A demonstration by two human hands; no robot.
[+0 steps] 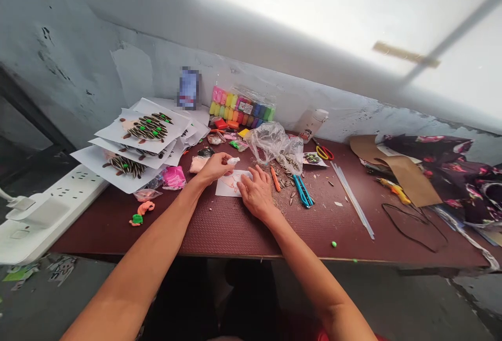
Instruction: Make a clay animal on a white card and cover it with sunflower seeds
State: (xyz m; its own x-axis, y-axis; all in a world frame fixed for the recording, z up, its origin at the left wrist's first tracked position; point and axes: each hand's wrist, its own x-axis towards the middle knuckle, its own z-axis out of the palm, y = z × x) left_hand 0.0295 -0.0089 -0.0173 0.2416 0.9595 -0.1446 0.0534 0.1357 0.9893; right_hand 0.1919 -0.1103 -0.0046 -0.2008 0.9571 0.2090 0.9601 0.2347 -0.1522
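My left hand (215, 168) is closed in a pinch on a small white crumpled lump (234, 161), held just above a white sheet of paper (223, 190). Orange lines are drawn on that sheet. My right hand (257, 192) rests with its fingers apart on the sheet's right side, covering part of the drawing. Close to its fingers lie an orange pen-like tool (275, 179) and a blue utility knife (303, 191). Behind the sheet a clear plastic bag (269, 139) lies crumpled, with striped sunflower seeds (288, 165) scattered around it.
Stacked sheets with seed-covered figures (151, 129) stand at the left, near a white power strip (50, 210). Packs of coloured clay (243, 108) lean on the wall. Rightward are scissors (324, 152), clear glue sticks (353, 202), a yellow glue gun (399, 192) with its cord, and brown cardboard (411, 180).
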